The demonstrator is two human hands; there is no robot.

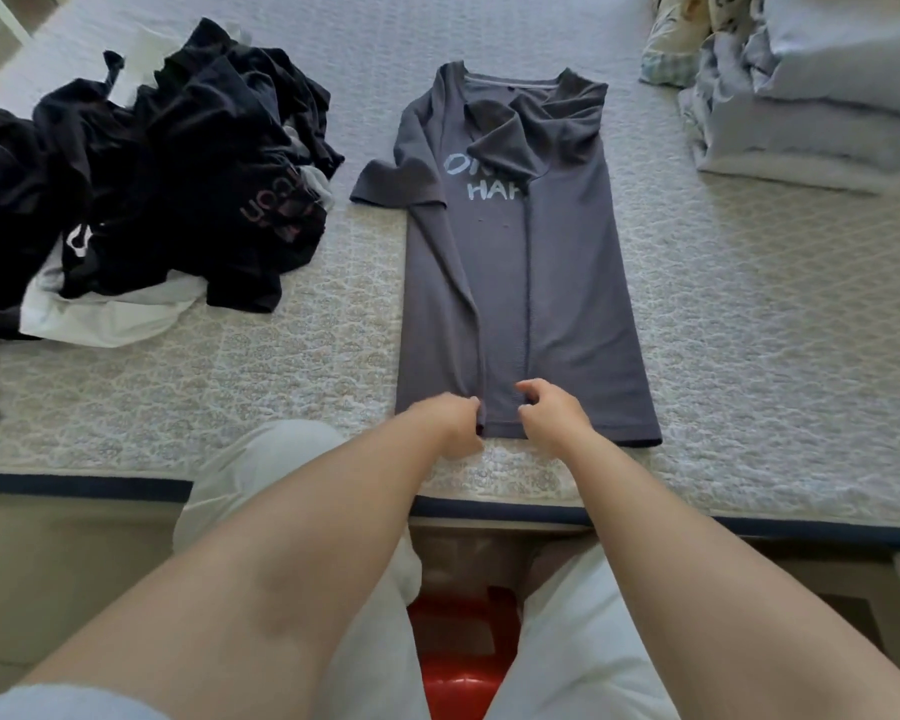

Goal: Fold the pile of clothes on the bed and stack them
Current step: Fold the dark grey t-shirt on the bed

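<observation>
At the bed's near edge, both hands pinch the shirt's hem: left hand, right hand.

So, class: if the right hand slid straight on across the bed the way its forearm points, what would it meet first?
The right hand already touches the grey T-shirt's hem, so it would probably ride up the shirt toward the folded-in sleeve; depth is uncertain.

place: home bedroom | evidence: quilted mattress; folded bedding; clothes pile
</observation>
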